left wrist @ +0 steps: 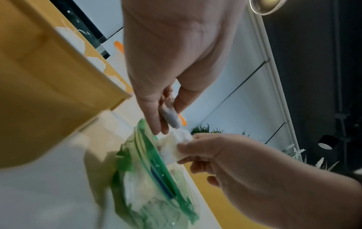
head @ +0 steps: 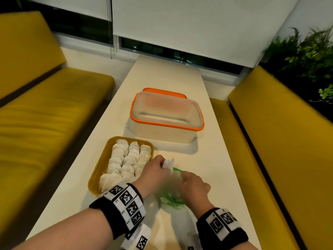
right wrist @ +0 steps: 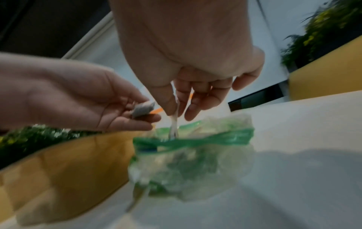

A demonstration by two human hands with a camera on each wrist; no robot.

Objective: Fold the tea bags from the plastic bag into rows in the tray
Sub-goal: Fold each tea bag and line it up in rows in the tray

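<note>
The plastic bag (right wrist: 188,156) is blurred in the right wrist view, and its contents cannot be told; the tray's (left wrist: 49,96) near end is cut off.

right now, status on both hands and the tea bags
Left hand pinches a tea bag. Right hand pulls another from the plastic bag. Tray holds three rows. Nothing in the way.

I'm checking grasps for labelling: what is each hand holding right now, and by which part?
The left hand pinches a small white paper tea bag by its lower end. The right hand pinches another white tea bag by its edge, above the green-zippered clear plastic bag.
</note>
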